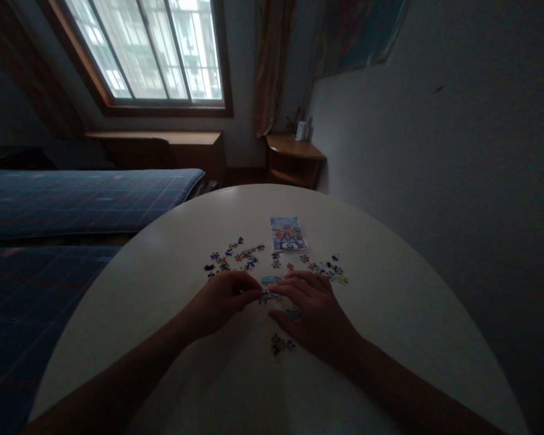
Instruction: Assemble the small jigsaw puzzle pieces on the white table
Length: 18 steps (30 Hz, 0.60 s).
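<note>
Both my hands rest on a round white table (172,362) over a small joined patch of jigsaw pieces (272,289). My left hand (224,301) is curled, its fingertips pinched on a puzzle piece at the patch's left edge. My right hand (310,314) lies on the patch's right side, fingers stretched leftward and pressed on the pieces. Loose puzzle pieces (236,257) lie scattered beyond my left hand, more loose pieces (329,269) beyond my right, and a small cluster (281,345) sits near my right wrist. A colourful reference picture card (288,233) lies farther back.
A bed with a dark blue checked cover (72,199) stands left of the table. A window (154,48) and curtain (272,60) are at the back, with a wooden corner shelf (294,158) below. A plain wall (435,151) runs along the right.
</note>
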Each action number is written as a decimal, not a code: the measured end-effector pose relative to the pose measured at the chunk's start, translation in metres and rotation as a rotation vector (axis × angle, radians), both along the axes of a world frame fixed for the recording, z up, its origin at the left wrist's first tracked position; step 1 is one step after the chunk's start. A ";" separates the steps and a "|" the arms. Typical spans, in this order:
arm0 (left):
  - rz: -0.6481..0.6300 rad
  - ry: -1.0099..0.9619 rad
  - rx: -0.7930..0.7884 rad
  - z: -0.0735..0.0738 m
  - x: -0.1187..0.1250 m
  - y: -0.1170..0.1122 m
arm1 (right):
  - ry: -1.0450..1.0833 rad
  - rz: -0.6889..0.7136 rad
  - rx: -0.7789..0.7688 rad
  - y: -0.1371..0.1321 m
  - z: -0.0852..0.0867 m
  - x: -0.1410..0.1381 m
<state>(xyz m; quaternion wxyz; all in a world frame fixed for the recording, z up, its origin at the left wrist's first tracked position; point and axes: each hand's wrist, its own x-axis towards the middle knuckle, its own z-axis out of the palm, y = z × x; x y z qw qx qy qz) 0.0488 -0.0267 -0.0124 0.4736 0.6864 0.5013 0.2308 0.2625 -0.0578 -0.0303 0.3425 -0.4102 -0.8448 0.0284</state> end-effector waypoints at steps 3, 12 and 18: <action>-0.005 -0.035 -0.012 0.001 0.002 -0.002 | 0.024 0.030 0.012 0.001 -0.001 -0.002; -0.013 -0.044 -0.018 0.008 0.002 -0.004 | 0.054 0.032 0.052 0.003 -0.001 -0.003; -0.001 -0.035 0.021 0.009 -0.001 -0.002 | 0.049 0.024 0.034 0.004 -0.001 -0.001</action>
